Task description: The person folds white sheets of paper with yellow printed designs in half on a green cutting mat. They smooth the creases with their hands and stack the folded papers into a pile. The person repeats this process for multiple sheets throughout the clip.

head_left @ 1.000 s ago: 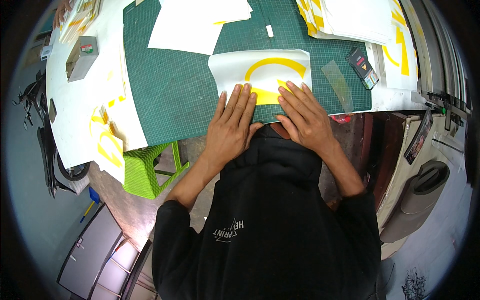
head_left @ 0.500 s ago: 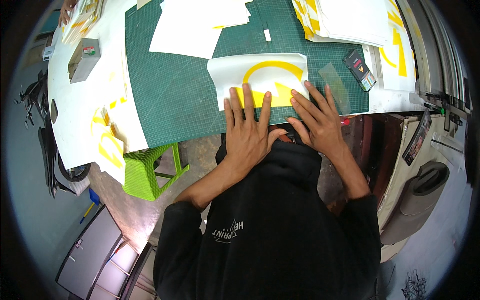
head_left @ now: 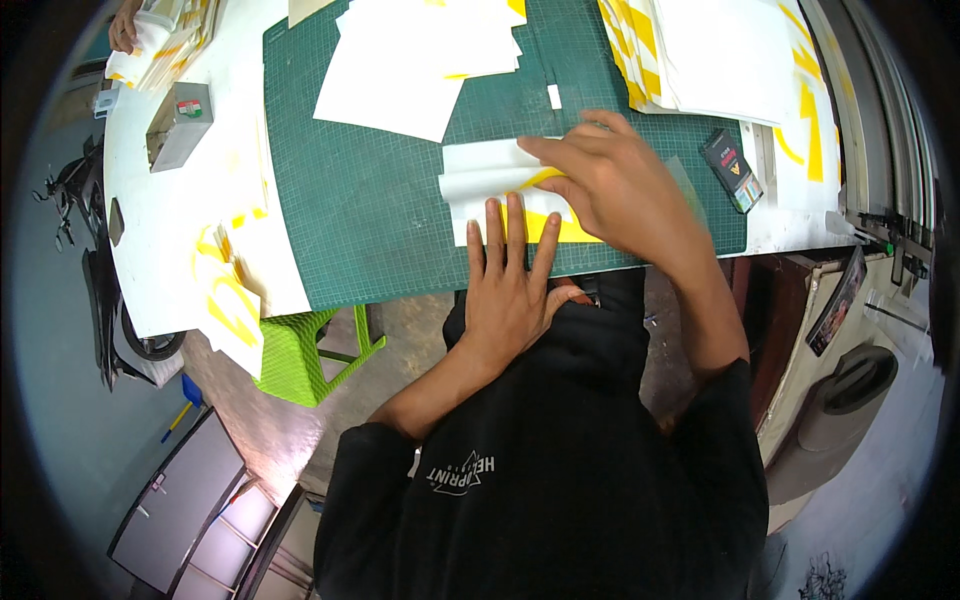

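A white paper sheet with yellow shapes (head_left: 545, 228) lies on the green cutting mat (head_left: 370, 220), its middle raised in a curled fold. My left hand (head_left: 507, 290) rests flat on the near part of the sheet with its fingers spread. Above the right side of the fold, my right hand (head_left: 615, 180) is bent, with thumb and fingers closed about the curled paper. It covers the sheet's right end, and its fingertips are slightly blurred. A thin clear strip (head_left: 688, 190) lies partly behind this hand.
Loose white sheets (head_left: 400, 75) lie farther up the mat, near a small white piece (head_left: 555, 97). At the right are a paper stack (head_left: 715, 60) and a dark box (head_left: 731, 168). A grey box (head_left: 180, 125) stands left; another person's hand (head_left: 125, 28) touches papers (head_left: 175, 50) far left.
My right hand has moved from lying flat at the sheet's near right corner to its far side, curling the paper up. My left hand stays flat on the sheet. The view has shifted slightly.
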